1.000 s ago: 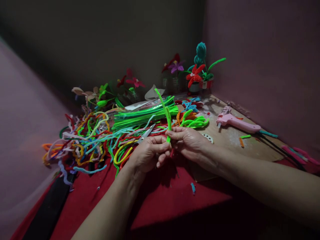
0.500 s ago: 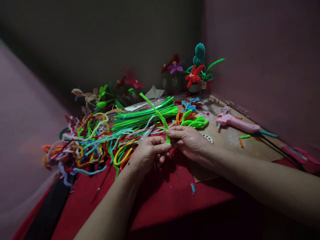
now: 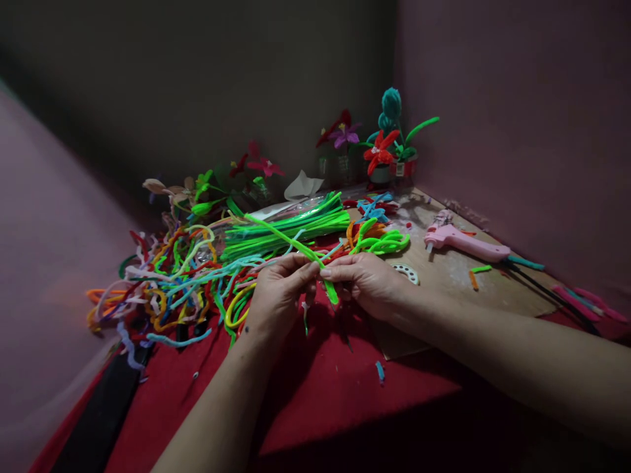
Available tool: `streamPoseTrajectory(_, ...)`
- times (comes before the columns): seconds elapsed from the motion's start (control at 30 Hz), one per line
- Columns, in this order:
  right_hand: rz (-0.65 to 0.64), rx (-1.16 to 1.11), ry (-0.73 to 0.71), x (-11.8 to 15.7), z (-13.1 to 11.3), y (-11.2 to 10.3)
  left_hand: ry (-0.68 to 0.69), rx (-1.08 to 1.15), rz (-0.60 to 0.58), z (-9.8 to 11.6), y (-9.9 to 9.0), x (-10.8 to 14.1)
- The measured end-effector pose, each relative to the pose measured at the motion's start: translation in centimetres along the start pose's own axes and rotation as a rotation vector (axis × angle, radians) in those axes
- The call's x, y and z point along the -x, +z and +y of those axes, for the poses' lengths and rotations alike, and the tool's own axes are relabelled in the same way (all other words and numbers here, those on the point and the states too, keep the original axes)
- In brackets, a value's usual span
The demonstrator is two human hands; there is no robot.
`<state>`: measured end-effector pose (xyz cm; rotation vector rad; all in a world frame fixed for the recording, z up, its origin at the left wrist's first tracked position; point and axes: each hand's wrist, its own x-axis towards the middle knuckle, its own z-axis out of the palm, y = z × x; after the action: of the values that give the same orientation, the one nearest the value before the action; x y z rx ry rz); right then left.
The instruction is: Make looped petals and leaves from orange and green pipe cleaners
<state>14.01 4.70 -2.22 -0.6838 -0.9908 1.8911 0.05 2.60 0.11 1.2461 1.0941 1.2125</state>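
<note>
A bright green pipe cleaner piece (image 3: pixel 302 247) is held between both hands, its long end slanting up and left and its looped end pointing down. My left hand (image 3: pixel 286 282) pinches it with thumb and fingers from the left. My right hand (image 3: pixel 363 279) grips it from the right, close to the left fingertips. Below the left fingers hangs a thin dark green bit (image 3: pixel 305 320). Behind the hands lies a bundle of green pipe cleaners (image 3: pixel 315 220) in clear plastic. Several small green loops (image 3: pixel 389 242) rest beyond the right hand.
Tangled coloured pipe cleaners (image 3: pixel 182 276) cover the left side. A pink glue gun (image 3: pixel 466 242) lies on cardboard (image 3: pixel 444 289) at the right. Pipe cleaner flowers, including a red one (image 3: pixel 381 151), stand at the back. A black object (image 3: pixel 98 407) lies at lower left on red cloth (image 3: pixel 355 414).
The long end of the green piece has swung down to the left, and its lower end now points down to the right. My left hand has shifted slightly up, covering the scissors.
</note>
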Motion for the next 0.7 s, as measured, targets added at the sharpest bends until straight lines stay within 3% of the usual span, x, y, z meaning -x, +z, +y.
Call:
streamPoseTrajectory(0.13,0.022,-0.007,0.003,-0.03,-0.02,0.06,0.054,-0.031,0.061,0.13,0.26,0.25)
streamPoseTrajectory(0.33,-0.037,0.003,-0.003,-0.07,-0.15,-0.17,0.117,-0.192,0.060,0.43,0.04,0.44)
streamPoseTrajectory(0.5,-0.047,0.017,-0.003,0.00,-0.38,-0.15,0.203,-0.170,0.067,0.21,0.02,0.35)
streamPoseTrajectory(0.7,-0.038,-0.001,0.009,-0.04,-0.48,-0.02,0.278,-0.261,0.146,0.34,0.13,0.42)
